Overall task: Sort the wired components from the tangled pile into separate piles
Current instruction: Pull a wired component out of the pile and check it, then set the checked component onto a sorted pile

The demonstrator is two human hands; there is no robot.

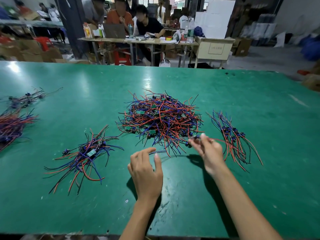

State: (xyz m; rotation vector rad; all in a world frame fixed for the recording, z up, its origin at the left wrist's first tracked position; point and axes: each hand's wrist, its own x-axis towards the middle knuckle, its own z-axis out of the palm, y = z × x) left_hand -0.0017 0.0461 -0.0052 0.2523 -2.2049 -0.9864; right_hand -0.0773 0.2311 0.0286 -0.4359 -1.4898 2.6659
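A big tangled pile (160,118) of red, blue and black wires with small green boards lies mid-table. A sorted pile (83,153) sits to its left and another sorted pile (232,137) to its right. My right hand (208,151) is raised at the tangled pile's near right edge and pinches a small dark wired component (197,137), whose red wire trails to the right. My left hand (146,172) hovers over the table in front of the pile, fingers loosely curved, with a blue wire (156,152) passing between thumb and fingers; whether it grips the wire is unclear.
Two more wire bundles (12,122) lie at the far left edge of the green table (242,94). Beyond the table's far edge several people sit at a desk (138,40) with bottles and boxes.
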